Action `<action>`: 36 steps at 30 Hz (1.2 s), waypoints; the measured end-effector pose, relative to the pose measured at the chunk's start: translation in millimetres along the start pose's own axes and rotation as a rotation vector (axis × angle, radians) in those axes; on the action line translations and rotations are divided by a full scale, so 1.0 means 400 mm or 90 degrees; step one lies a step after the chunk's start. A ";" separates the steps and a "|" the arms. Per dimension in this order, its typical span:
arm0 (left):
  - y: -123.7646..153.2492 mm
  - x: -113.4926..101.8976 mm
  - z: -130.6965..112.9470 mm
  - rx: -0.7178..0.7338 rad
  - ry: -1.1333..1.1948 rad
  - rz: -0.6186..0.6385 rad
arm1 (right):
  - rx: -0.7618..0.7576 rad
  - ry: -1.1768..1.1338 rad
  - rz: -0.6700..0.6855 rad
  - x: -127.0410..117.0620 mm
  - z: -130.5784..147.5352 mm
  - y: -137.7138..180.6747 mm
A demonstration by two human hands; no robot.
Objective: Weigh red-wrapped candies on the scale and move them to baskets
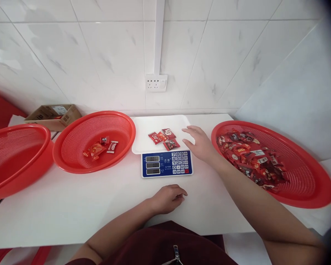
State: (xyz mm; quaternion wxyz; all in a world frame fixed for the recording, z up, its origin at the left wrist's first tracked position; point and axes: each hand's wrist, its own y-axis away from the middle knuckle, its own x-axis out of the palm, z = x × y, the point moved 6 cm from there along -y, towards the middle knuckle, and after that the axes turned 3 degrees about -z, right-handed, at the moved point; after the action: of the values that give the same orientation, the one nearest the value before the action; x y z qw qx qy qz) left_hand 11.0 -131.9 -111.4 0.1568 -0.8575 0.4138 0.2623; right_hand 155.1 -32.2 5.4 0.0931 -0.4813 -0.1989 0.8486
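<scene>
A blue-fronted digital scale (167,163) with a white tray (146,132) stands at the middle of the white table. Several red-wrapped candies (164,138) lie on the tray. My right hand (198,143) hovers over the tray's right edge, fingers stretched out and apart, holding nothing. My left hand (168,198) rests on the table in front of the scale, fingers loosely curled down, nothing visible in it. A red mesh basket (306,184) at the right holds a heap of wrapped candies (251,156). Another red basket (71,147) left of the scale holds a few candies (99,147).
A third red basket (5,184) sits at the far left, partly off the table edge. A cardboard box (53,115) stands behind the baskets by the tiled wall. A wall socket (156,82) is above the scale. Something red (0,110) shows at the left edge.
</scene>
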 end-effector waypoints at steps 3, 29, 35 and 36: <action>0.000 0.001 0.002 0.000 -0.005 -0.001 | -0.005 0.001 -0.025 -0.027 0.001 0.027; 0.001 -0.002 0.000 -0.023 0.011 0.008 | 0.272 0.142 -0.112 -0.309 -0.225 0.257; 0.002 -0.001 0.000 -0.017 0.009 0.006 | 0.111 0.030 -0.028 -0.176 -0.058 0.176; 0.002 -0.001 -0.001 -0.016 0.008 0.005 | 0.043 0.021 0.010 -0.137 -0.021 0.163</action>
State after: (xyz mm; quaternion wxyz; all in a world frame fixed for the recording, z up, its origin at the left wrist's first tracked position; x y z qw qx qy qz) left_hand 10.2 -132.2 -110.8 0.1423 -0.8593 0.4151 0.2628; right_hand 192.9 -108.3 16.3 0.1057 -0.4931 -0.1647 0.8477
